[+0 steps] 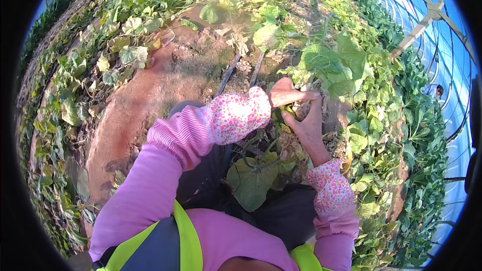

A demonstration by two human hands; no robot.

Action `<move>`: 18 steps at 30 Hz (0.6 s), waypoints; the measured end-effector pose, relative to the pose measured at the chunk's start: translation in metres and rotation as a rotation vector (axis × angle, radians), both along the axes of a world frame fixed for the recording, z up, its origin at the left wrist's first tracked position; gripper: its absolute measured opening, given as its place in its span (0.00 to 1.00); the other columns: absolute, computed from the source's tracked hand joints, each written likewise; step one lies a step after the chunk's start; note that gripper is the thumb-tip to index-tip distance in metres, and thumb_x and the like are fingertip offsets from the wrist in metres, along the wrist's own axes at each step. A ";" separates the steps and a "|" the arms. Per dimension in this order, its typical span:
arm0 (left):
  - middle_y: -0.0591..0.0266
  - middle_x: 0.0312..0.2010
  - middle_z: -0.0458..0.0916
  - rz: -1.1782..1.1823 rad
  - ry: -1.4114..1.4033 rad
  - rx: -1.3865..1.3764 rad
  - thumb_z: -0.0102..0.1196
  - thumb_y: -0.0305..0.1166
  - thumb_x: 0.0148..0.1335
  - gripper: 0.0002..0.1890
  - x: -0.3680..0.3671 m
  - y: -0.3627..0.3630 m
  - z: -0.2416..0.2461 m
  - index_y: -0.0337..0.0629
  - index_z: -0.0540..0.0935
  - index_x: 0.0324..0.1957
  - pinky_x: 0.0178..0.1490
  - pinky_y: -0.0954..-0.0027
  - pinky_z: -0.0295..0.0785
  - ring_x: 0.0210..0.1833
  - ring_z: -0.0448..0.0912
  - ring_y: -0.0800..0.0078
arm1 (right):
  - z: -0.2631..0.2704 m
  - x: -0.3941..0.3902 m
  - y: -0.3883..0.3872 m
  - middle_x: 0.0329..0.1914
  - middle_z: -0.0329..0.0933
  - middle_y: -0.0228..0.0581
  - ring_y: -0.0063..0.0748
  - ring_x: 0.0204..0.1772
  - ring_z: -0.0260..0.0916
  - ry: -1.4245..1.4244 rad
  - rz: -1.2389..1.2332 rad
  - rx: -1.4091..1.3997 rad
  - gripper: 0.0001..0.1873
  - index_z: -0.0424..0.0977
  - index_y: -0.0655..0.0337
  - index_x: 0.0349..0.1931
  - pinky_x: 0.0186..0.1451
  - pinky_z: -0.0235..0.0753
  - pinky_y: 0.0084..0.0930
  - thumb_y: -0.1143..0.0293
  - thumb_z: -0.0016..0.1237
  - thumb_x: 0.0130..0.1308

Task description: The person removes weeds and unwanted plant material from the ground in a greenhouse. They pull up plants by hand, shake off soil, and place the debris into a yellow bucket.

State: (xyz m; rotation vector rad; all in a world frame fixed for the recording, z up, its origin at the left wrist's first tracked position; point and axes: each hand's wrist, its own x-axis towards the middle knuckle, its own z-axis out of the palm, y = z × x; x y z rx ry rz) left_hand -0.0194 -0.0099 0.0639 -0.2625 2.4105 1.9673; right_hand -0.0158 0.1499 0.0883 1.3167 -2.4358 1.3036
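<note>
My left hand reaches in from the left among the vines, its fingers stretched towards my right hand. The fingertips of both meet or nearly meet at a leafy vine stem; whether either grips it is unclear. Large green leaves stand just beyond the fingers. Dried, withered leaves lie below the hands. A broad green leaf on a curling vine rests near my knees. Floral sleeve covers are on both forearms.
Two dark sticks or pipes lie on the reddish soil beyond my left forearm. Yellowing vines spread on both sides. A wooden post and curved greenhouse frame stand at the right, where another person is partly visible beyond taller plants.
</note>
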 end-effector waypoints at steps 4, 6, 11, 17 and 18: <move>0.51 0.28 0.82 0.174 0.264 -0.024 0.69 0.48 0.44 0.31 -0.001 0.001 0.001 0.29 0.81 0.41 0.39 0.64 0.72 0.31 0.79 0.65 | 0.015 -0.002 0.002 0.71 0.49 0.55 0.45 0.76 0.44 -0.513 0.097 -0.357 0.42 0.45 0.69 0.69 0.75 0.44 0.37 0.75 0.53 0.57; 0.49 0.31 0.83 0.225 0.483 -0.009 0.69 0.43 0.43 0.27 0.003 0.000 0.007 0.34 0.81 0.42 0.40 0.63 0.73 0.33 0.80 0.60 | 0.022 -0.002 -0.002 0.74 0.45 0.55 0.45 0.78 0.40 -0.541 0.138 -0.384 0.39 0.47 0.69 0.69 0.76 0.43 0.39 0.75 0.51 0.59; 0.42 0.25 0.79 0.345 0.511 -0.307 0.69 0.44 0.41 0.27 0.005 -0.036 0.037 0.25 0.79 0.32 0.35 0.57 0.72 0.28 0.79 0.52 | 0.044 0.003 -0.009 0.72 0.51 0.54 0.46 0.76 0.47 -0.381 0.176 -0.314 0.39 0.49 0.68 0.68 0.75 0.47 0.40 0.73 0.52 0.58; 0.42 0.26 0.80 0.659 0.673 -1.072 0.68 0.49 0.48 0.29 0.021 -0.152 0.038 0.29 0.77 0.36 0.38 0.55 0.75 0.32 0.81 0.48 | 0.043 -0.013 0.024 0.68 0.56 0.50 0.42 0.71 0.55 -0.093 0.001 -0.079 0.38 0.54 0.65 0.66 0.71 0.58 0.41 0.70 0.58 0.57; 0.42 0.25 0.80 0.662 0.544 -1.224 0.67 0.49 0.48 0.28 0.035 -0.177 0.036 0.31 0.76 0.36 0.37 0.54 0.74 0.31 0.81 0.48 | 0.039 -0.019 0.034 0.68 0.57 0.49 0.42 0.70 0.56 -0.091 -0.025 -0.046 0.38 0.55 0.64 0.65 0.70 0.60 0.41 0.69 0.59 0.56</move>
